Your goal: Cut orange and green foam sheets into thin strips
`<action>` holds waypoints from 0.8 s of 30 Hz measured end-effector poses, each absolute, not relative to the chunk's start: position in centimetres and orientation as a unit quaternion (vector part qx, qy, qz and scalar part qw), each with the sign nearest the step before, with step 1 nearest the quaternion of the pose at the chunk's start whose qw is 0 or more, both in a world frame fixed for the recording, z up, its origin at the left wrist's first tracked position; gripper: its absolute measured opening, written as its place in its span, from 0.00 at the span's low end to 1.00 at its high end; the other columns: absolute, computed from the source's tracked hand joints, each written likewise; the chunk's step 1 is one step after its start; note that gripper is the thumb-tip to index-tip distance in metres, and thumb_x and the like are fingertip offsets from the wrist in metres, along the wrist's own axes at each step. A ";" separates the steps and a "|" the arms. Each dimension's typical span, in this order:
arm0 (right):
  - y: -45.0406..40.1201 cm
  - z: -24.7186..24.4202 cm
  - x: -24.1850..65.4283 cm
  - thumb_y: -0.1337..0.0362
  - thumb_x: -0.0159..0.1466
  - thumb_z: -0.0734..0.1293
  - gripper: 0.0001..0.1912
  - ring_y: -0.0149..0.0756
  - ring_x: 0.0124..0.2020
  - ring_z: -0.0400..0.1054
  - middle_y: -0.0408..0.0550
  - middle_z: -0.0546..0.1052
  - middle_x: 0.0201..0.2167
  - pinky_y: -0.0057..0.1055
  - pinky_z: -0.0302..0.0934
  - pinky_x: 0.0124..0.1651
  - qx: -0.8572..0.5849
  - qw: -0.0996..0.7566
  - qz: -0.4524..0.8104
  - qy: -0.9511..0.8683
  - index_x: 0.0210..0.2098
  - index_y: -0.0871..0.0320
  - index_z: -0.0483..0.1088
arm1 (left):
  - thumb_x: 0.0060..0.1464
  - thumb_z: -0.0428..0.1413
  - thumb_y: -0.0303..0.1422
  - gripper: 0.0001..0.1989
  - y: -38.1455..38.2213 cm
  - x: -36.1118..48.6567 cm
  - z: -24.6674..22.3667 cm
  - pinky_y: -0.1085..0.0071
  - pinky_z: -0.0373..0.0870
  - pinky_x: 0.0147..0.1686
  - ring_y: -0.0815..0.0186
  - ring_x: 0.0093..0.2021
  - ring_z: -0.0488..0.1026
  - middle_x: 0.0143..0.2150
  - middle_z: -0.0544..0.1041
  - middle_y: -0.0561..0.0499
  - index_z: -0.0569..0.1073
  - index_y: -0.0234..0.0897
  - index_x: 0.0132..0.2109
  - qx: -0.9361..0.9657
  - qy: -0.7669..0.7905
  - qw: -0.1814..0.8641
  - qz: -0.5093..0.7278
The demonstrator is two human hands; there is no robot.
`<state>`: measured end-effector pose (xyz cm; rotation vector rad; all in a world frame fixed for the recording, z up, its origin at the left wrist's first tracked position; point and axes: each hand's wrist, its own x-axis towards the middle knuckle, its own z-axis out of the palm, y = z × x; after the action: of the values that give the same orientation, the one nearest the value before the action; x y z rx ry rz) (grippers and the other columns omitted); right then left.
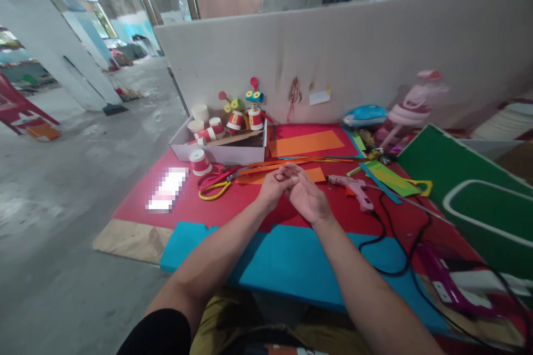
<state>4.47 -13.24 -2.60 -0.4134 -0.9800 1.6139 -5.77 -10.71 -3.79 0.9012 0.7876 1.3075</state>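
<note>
Orange paper [315, 175] behind right hand [307, 195].

Bare left hand [273, 188]: fingers curled, meeting the right hand; grip unclear.
Bare right hand [308, 197]: loosely cupped, fingers extended toward far left.
Bare left forearm [220, 255]: slanted from near left.
Bare right forearm [360, 272]: slanted from near right.

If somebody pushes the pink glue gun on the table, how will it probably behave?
The pink glue gun would probably slide or pivot rather than roll, because its angled handle lies flat. The black cord at the handle may drag against it.
</note>
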 end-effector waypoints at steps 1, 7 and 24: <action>-13.2 -2.5 4.6 0.52 0.60 0.70 0.17 0.42 0.50 0.71 0.48 0.78 0.48 0.44 0.64 0.58 -0.177 0.568 0.688 -0.416 0.47 0.50 0.73 | 0.31 0.73 0.35 0.20 -10.8 -5.7 -3.8 0.73 0.64 0.31 0.72 0.25 0.68 0.22 0.71 0.58 0.70 0.34 0.27 0.399 0.345 0.634 0.566; -12.8 -3.0 4.6 0.52 0.61 0.69 0.15 0.41 0.45 0.74 0.47 0.79 0.41 0.41 0.68 0.51 -0.219 0.582 0.662 -0.419 0.44 0.51 0.73 | 0.30 0.73 0.31 0.18 -11.1 -5.3 -3.7 0.73 0.65 0.35 0.73 0.28 0.68 0.23 0.71 0.58 0.72 0.34 0.27 0.420 0.317 0.627 0.575; -13.2 -2.8 4.0 0.55 0.62 0.69 0.17 0.39 0.50 0.71 0.45 0.78 0.50 0.42 0.64 0.57 -0.165 0.563 0.705 -0.399 0.50 0.48 0.71 | 0.31 0.72 0.40 0.19 -11.0 -6.0 -3.0 0.73 0.61 0.29 0.72 0.25 0.66 0.22 0.72 0.56 0.72 0.34 0.24 0.431 0.378 0.585 0.574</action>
<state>4.02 -13.17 -2.75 -0.3883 -0.9382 1.6588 -6.04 -11.04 -3.00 1.0044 0.8815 1.3377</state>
